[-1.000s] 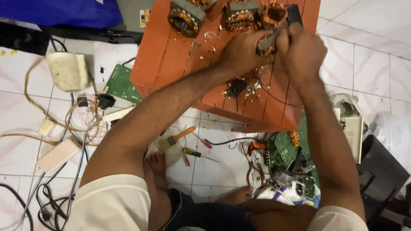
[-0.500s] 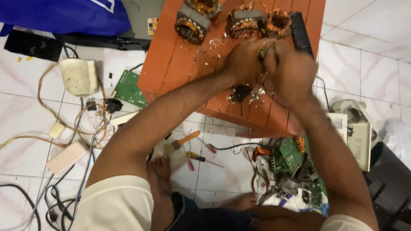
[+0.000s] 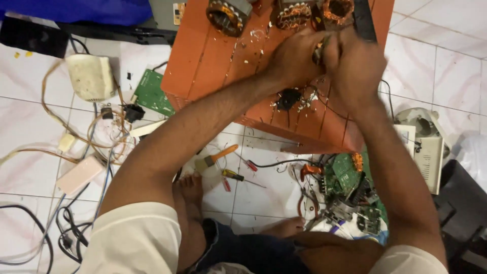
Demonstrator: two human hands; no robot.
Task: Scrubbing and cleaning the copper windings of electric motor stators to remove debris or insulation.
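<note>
Both my hands meet over an orange plastic stool [image 3: 213, 61]. My left hand [image 3: 294, 58] and my right hand [image 3: 352, 68] close together around a small wound part [image 3: 319, 50], mostly hidden between the fingers. Motion blur smears the hands. Three copper-wound coils [image 3: 227, 15] [image 3: 293, 14] [image 3: 338, 9] sit along the stool's far edge, with a black remote-shaped bar [image 3: 364, 20] beside them. A small black component [image 3: 289, 97] with loose wire scraps lies on the stool below my hands.
On the white tiled floor lie screwdrivers [image 3: 238, 176], an orange-handled brush [image 3: 215, 158], green circuit boards [image 3: 152, 94] [image 3: 347, 175], tangled cables [image 3: 76, 132], a cream casing [image 3: 90, 76] and a white box [image 3: 428, 152]. My bare feet [image 3: 190, 190] rest under the stool.
The view has shifted, so the stool sits higher in frame. My hands stayed clasped on the small part and moved slightly up the stool.
</note>
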